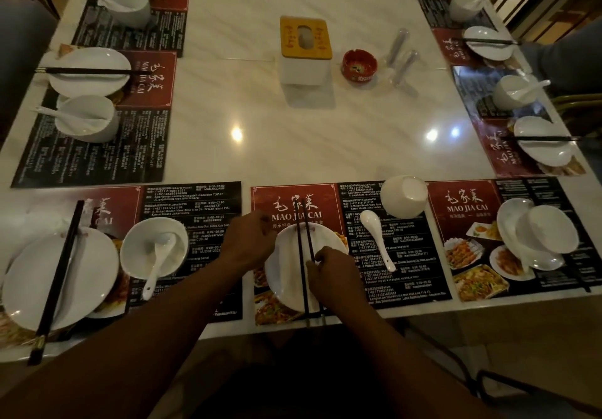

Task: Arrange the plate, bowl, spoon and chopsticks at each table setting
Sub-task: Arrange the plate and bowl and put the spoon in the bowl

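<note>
A white plate (286, 275) lies on the middle placemat (404, 255) at the near table edge. Dark chopsticks (302, 249) lie across it, pointing away from me. My left hand (252, 239) rests on the plate's left rim. My right hand (332, 272) pinches the chopsticks near their middle. A white spoon (378, 239) lies on the mat to the right of the plate. Beyond the spoon a white bowl (404, 195) rests tipped on its side.
The left setting has a plate (91, 275) with chopsticks (58, 275) across it and a bowl with spoon (153, 249). Stacked plate and bowl (540, 236) sit on the right mat. A tissue box (304, 50) and red ashtray (359, 66) stand mid-table. More settings line both sides.
</note>
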`<state>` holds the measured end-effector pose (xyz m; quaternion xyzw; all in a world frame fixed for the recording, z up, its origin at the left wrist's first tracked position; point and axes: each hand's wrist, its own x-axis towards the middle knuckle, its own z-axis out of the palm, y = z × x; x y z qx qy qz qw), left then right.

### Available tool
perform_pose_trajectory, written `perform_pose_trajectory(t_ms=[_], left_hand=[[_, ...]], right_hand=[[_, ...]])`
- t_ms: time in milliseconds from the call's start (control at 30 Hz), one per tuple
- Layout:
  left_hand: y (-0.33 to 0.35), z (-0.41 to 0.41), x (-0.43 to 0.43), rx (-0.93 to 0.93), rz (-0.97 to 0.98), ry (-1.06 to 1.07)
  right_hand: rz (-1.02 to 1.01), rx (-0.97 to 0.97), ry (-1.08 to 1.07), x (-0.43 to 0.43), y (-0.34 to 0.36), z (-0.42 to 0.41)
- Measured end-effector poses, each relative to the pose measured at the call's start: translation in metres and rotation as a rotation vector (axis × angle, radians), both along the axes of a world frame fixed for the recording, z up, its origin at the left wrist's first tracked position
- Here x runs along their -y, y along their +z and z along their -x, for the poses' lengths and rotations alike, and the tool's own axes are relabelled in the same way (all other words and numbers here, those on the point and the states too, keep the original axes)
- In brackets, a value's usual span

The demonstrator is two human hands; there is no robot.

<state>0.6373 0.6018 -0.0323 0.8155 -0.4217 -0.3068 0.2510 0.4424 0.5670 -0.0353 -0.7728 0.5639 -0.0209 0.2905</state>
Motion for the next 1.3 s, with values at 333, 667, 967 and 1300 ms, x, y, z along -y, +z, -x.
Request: perform_pose_trajectory(t_ms=[333, 667, 967, 1300], left_hand=[[-0.012, 0.005, -0.029, -0.064, -0.104, -0.088], [-0.016, 0.010, -0.039, -0.121, -0.094, -0.069], [-0.018, 0.009, -0.040, -0.113, -0.091, -0.067], [-0.018, 0.009, -0.038, -0.115, -0.117, -0.052]], right_hand=[[-0.084, -0.010, -0.035, -0.004, -0.002, 0.003], [-0.072, 0.026, -0.071, -0.005, -0.005, 0.003], [-0.069, 0.003, -0.074, -0.003, -0.006, 0.000], [-0.101, -0.023, -0.076, -0.003, -0.007, 0.000]])
